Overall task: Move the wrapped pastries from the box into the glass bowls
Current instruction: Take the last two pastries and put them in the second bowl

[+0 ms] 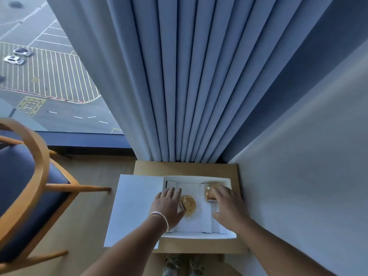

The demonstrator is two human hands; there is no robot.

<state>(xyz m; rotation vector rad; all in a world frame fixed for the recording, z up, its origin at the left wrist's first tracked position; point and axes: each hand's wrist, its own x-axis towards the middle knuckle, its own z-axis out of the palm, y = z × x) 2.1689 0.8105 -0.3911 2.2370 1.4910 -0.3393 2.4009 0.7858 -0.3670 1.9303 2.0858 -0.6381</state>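
A white box (199, 235) lies open on a small wooden table (185, 168), its lid (135, 208) folded out to the left. Two round golden pastries in clear wrappers sit inside. My left hand (168, 206) lies flat in the box's left half, fingers spread, its edge against the middle pastry (190, 206). The fingers of my right hand (229, 208) rest over the right pastry (210, 194), with the thumb held apart; that pastry is partly hidden. Neither pastry is lifted. No glass bowl is in view.
Blue-grey curtains (189, 86) hang right behind the table and a plain wall (298, 186) closes the right side. A wooden chair (33, 186) with a blue seat stands to the left. A window (39, 66) looks down on a car park.
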